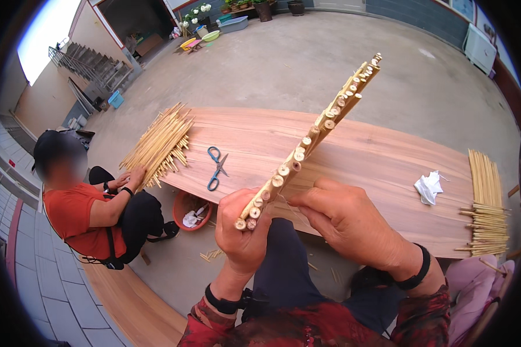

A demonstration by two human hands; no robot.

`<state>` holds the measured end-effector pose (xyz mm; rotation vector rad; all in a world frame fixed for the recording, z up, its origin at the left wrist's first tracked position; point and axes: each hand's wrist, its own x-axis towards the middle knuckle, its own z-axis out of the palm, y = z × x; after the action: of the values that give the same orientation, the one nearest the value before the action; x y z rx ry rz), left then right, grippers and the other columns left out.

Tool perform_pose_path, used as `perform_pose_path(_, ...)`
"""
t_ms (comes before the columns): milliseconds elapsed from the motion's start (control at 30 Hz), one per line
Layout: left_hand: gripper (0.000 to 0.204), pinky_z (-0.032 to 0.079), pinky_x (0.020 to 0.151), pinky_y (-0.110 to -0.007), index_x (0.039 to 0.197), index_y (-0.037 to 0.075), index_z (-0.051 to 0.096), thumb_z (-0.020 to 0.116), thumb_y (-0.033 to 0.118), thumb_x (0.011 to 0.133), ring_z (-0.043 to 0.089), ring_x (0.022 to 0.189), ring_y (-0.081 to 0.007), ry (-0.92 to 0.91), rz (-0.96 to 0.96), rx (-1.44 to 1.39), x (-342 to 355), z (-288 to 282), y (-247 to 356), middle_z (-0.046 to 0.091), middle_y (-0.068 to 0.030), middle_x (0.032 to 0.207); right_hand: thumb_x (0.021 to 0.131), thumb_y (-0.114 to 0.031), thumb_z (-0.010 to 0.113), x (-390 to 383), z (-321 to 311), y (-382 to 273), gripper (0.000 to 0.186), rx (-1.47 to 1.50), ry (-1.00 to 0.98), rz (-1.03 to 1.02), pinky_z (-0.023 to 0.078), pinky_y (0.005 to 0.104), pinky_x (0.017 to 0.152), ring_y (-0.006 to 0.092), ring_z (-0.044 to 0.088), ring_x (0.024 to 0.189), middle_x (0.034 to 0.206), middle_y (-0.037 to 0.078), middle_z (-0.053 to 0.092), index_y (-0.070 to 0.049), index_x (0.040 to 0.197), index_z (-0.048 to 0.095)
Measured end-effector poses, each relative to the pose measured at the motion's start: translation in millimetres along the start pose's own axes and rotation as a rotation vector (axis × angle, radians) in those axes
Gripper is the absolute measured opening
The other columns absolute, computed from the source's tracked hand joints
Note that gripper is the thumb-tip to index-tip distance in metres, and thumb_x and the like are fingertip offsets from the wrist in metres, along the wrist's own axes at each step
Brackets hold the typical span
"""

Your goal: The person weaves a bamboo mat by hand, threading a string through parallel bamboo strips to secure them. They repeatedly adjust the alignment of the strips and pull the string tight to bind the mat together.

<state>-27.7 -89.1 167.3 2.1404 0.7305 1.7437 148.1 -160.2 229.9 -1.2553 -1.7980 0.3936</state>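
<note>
My left hand (pixel 237 237) is closed around the near end of a row of straw-coloured stalks (pixel 304 149), lashed side by side. The row is raised above the wooden table, slanting away to the upper right, with its cut round ends facing me. Close to its near end, my right hand (pixel 353 222) has thumb and forefinger pinched together on a thin thread (pixel 292 206), which is faint and hard to follow. Blue-handled scissors (pixel 217 169) lie partly spread on the table (pixel 243 130), left of the stalks.
A loose stalk pile (pixel 156 144) lies at the table's left end, under the hands of a person in orange (pixel 87 205). More stalks (pixel 486 199) lie at the right end, near a crumpled white packet (pixel 428 188). An orange basin (pixel 182 202) stands below the table's front edge.
</note>
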Motion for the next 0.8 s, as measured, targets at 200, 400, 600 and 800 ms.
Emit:
perform_pose_path(200,0.038,0.058,0.084,-0.04,0.109,-0.004,0.056,0.076,-0.001,0.077,0.068,0.097,-0.0343,-0.093,0.146,-0.054,-29,10,18,0.063,-0.0211,0.107,0.084,0.002,0.066,-62,13,-7,0.023,-0.036,0.06,0.176,0.049,0.0376,0.06,0.03,0.06,0.067,0.078,0.012,0.056,-0.004,0.107,0.067)
perform_pose_path(400,0.027,0.06,0.078,-0.04,0.106,-0.006,0.056,0.067,-0.005,0.081,0.068,0.095,-0.0354,-0.141,0.205,-0.123,-52,8,19,0.061,-0.022,0.108,0.081,0.007,0.061,-97,8,16,0.034,-0.063,-0.01,0.133,0.054,0.0361,0.081,0.0346,0.067,0.097,0.108,0.018,0.067,-0.003,0.113,0.067)
perform_pose_path(600,0.021,0.06,0.078,-0.044,0.099,-0.007,0.057,0.067,-0.006,0.08,0.068,0.094,-0.0368,-0.148,0.22,-0.208,-59,1,20,0.06,-0.0206,0.104,0.083,0.004,0.061,-116,28,12,0.036,-0.031,0.03,0.11,0.052,0.0374,0.091,0.0353,0.065,0.107,0.118,0.019,0.066,-0.002,0.119,0.067)
perform_pose_path(800,0.022,0.06,0.079,-0.045,0.098,-0.007,0.057,0.068,-0.007,0.078,0.067,0.094,-0.0375,-0.19,0.226,-0.255,-57,-7,13,0.06,-0.0202,0.104,0.088,0.001,0.059,-122,41,5,0.036,0.453,0.089,0.468,0.049,0.038,0.096,0.0348,0.062,0.114,0.124,0.018,0.064,-0.002,0.124,0.063)
